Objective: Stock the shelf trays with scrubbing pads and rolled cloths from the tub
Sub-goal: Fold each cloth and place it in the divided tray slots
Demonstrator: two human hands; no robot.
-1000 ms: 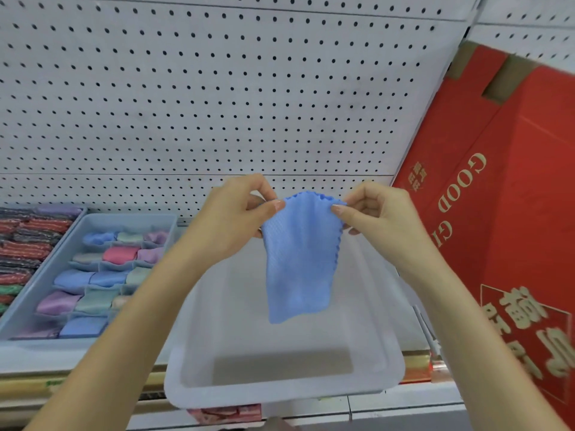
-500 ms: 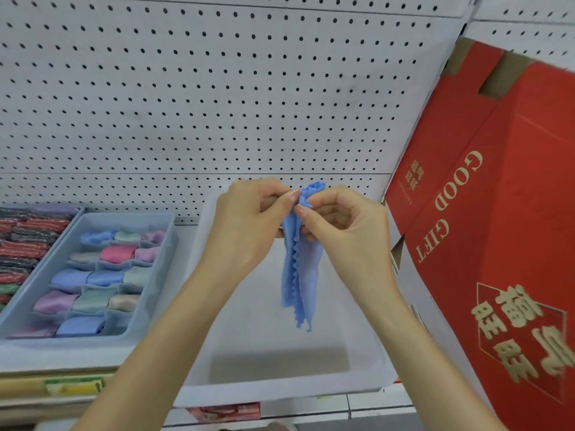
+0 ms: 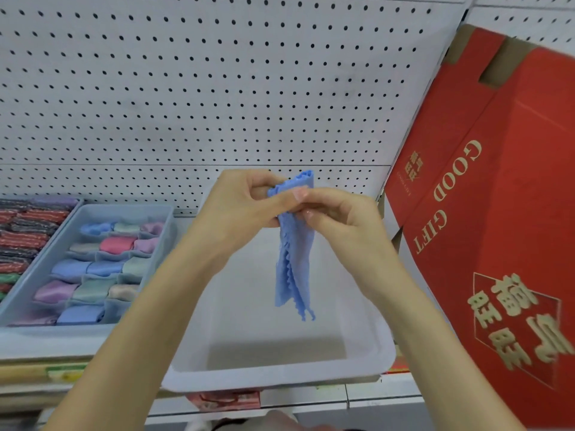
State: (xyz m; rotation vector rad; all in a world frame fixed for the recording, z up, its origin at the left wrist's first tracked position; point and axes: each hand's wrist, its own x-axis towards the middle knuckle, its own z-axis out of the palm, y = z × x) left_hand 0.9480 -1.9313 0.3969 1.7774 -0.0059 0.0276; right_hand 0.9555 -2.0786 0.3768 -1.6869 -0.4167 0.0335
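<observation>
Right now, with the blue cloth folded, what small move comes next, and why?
Probably start rolling the blue cloth from its pinched top: left hand and right hand hold it folded narrow over the tub, and the tray holds rolled cloths.

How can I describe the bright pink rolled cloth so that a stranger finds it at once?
Below the pegboard wall, left of the white tub, a grey-blue divided tray sits on the shelf. In its second row from the back, the middle compartment holds the bright pink rolled cloth. Its colour is far stronger than the pale green roll and lilac roll beside it.
</observation>
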